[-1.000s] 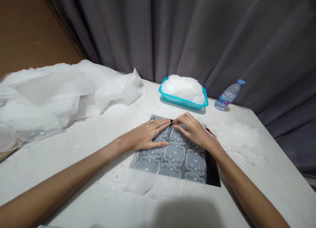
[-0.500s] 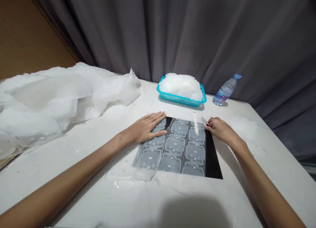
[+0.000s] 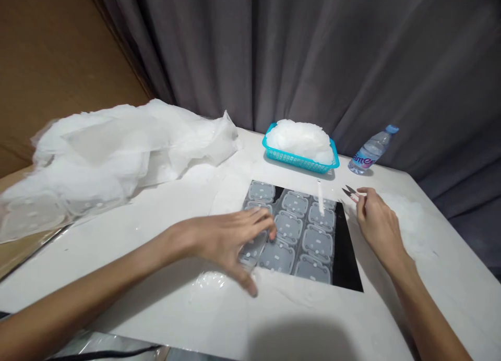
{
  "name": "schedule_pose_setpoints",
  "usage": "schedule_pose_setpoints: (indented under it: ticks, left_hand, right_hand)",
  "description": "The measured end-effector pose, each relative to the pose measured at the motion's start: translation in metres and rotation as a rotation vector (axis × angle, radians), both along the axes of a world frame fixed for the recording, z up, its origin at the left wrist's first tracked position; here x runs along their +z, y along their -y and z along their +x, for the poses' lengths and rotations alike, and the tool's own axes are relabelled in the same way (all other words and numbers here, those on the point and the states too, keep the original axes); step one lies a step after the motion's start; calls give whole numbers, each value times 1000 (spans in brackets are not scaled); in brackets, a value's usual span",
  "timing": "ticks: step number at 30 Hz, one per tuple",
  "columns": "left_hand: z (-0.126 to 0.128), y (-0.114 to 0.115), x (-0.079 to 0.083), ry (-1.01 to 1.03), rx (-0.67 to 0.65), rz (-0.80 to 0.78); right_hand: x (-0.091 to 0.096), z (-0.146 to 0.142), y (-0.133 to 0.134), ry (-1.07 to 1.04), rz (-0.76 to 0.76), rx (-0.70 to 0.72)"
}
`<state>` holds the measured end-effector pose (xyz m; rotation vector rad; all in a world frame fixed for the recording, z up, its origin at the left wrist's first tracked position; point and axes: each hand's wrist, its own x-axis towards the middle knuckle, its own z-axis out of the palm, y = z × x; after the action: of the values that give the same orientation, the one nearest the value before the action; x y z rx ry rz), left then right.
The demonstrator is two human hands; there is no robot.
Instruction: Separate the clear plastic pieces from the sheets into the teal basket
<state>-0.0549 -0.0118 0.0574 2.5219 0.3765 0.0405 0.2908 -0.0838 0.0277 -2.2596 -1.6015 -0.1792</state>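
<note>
My left hand [image 3: 233, 238] is over the left part of a translucent plastic sheet [image 3: 288, 226], fingers spread and bent, thumb near its front edge. Whether the fingertips touch the sheet, I cannot tell. Rows of rounded-square shapes cover the sheet, which lies on a black mat [image 3: 347, 259] that shows along its right side. A thin white strip [image 3: 320, 196] lies across the sheet's far right part. Just right of the mat, my right hand [image 3: 380, 223] is closed around small snips [image 3: 350, 193] with pointed blades apart; their handle is mostly hidden in the fingers.
A turquoise basket [image 3: 299, 164] heaped with white pieces stands at the back, with a water bottle [image 3: 371, 151] to its right. Piled translucent sheets [image 3: 117, 147] fill the left side. White scraps [image 3: 409, 215] lie at the right. A grey curtain [image 3: 305, 53] hangs behind the table.
My left hand has lifted from lying flat and come nearer, fingers now bent. My right hand has drawn right, off the sheet's edge, and the snips' blades now show. The view has shifted slightly.
</note>
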Motion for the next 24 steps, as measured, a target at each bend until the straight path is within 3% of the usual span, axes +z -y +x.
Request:
schedule_pose_setpoints:
  ticks: [3, 6, 12, 15, 17, 21, 24]
  left_hand:
    - [-15, 15, -5, 43, -6, 13]
    - [-22, 13, -13, 77, 37, 33]
    - [-23, 13, -24, 91, -24, 288]
    - [-23, 18, -26, 109, -56, 384]
    - [-21, 19, -26, 171, -46, 413]
    - [-17, 17, -26, 283, -5, 365]
    - [-16, 14, -30, 314, 64, 392]
  right_hand:
    - [2, -17, 2, -326, 133, 199]
    - [2, -42, 6, -618, 176, 314]
    - [3, -77, 19, -942, 20, 368]
    - [8, -79, 24, -1057, -134, 412]
    - [13, -80, 26, -1103, -158, 432]
    - [19, -88, 33, -1134, -37, 449]
    - [16, -100, 42, -1047, 69, 489]
